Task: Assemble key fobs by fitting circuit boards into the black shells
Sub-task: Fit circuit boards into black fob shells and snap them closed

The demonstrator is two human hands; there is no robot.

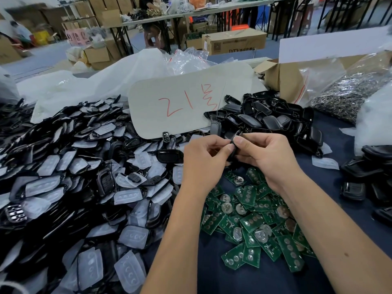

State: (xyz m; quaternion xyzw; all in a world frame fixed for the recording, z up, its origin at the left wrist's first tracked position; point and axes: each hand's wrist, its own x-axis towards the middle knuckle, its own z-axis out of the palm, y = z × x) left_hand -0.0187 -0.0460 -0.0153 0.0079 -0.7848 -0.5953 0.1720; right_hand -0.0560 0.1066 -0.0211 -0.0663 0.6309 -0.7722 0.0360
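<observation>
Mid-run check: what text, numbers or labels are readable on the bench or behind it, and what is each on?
"21" in red marker, followed by a handwritten character I cannot make out: on the grey card behind the hands.
"DTY", then print too blurred to read: on the cardboard box on the floor.
Markings on the green circuit boards: too small to read.

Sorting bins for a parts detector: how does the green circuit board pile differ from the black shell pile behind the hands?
Colour: the circuit board pile is green with round silver contacts; the black shell pile is glossy black.
Shape: the boards are flat rectangles; the shells are rounded, and some show a hollow inside.
Place: the boards lie under the forearms, near the viewer; the shells lie beyond the hands, beside the white card.
Shared: both are loose, jumbled heaps on the dark cloth.
</observation>
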